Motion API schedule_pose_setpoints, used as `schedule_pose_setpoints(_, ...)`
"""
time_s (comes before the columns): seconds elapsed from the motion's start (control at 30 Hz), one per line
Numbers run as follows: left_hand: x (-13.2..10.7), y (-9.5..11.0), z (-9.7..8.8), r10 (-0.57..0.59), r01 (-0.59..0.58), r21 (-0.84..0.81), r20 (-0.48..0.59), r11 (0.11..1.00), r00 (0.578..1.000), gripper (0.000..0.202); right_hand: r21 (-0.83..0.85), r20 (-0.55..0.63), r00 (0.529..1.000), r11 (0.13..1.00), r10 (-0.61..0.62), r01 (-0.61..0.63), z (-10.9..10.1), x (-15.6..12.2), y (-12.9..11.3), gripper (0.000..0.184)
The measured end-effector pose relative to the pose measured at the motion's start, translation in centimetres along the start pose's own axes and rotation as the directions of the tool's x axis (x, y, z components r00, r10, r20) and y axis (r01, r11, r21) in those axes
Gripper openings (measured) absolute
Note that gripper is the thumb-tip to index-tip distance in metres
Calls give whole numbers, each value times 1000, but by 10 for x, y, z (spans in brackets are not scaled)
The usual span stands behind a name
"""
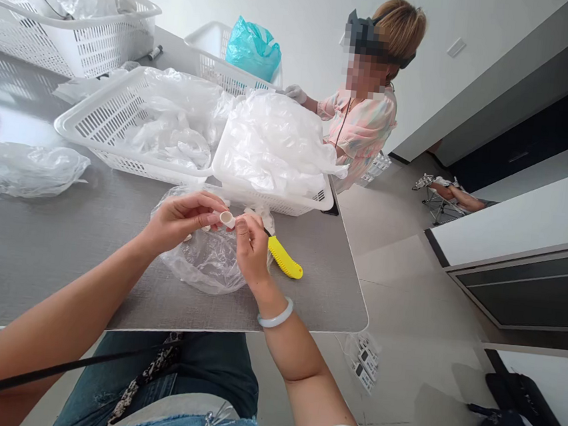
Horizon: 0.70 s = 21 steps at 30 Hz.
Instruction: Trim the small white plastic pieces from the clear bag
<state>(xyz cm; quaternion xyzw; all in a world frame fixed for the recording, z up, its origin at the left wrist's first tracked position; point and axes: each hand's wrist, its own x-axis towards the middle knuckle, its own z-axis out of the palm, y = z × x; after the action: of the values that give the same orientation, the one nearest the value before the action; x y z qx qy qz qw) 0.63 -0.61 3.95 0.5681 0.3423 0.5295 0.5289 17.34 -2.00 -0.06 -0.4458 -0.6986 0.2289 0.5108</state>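
My left hand (177,219) pinches a small white plastic cup (226,219) between thumb and fingertips, with its open end facing up and to the left. My right hand (253,247) grips a yellow-handled knife (284,258), whose ribbed handle sticks out past my little finger. Its thin dark tip reaches toward the cup, and the blade is mostly hidden by my fingers. Both hands hover over a crumpled clear plastic bag (203,262) lying on the grey table (72,266). A pale bangle (275,314) circles my right wrist.
Several white slotted plastic baskets (91,131) stand beyond my hands, filled with clear bags, and one holds a teal bag (253,49). Another clear bag (21,170) lies at the left. A co-worker (359,106) with a gloved hand stands across the table corner.
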Motion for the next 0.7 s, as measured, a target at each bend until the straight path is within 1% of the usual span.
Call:
schedule_pose_setpoints(0.1, 0, 0, 0, 26, -27, 31, 23, 999, 999, 20, 11, 4, 1000, 1000, -11, 11, 1, 0, -1, 50)
schedule_pose_setpoints(0.2, 0, -1, 0, 48, -48, 2, 42, 999, 998, 25, 35, 2, 1000, 999, -19, 19, 2, -1, 0, 47)
schedule_pose_setpoints(0.33, 0, -2, 1, 6, 2, -93, 84, 996, 996, 35, 99, 53, 999, 995, 9, -14, 4, -2, 2, 47)
schedule_pose_setpoints(0.4, 0, -4, 2, -12, 21, -90, 100, 996, 995, 36, 140, 107, 993, 988, 43, -58, 7, -2, 5, 48)
schedule_pose_setpoints(0.47, 0, -6, 3, 7, -3, -46, 84, 999, 996, 32, 187, 152, 985, 976, 83, -111, 11, -1, 10, 47)
schedule_pose_setpoints(0.57, -1, -6, 4, 76, -79, 48, 57, 996, 995, 27, 280, 184, 973, 942, 139, -187, 16, -1, 16, 47)
schedule_pose_setpoints(0.7, -3, -6, 1, 163, -175, 176, 83, 969, 983, 24, 394, 233, 948, 870, 216, -296, 17, -1, 14, 52)
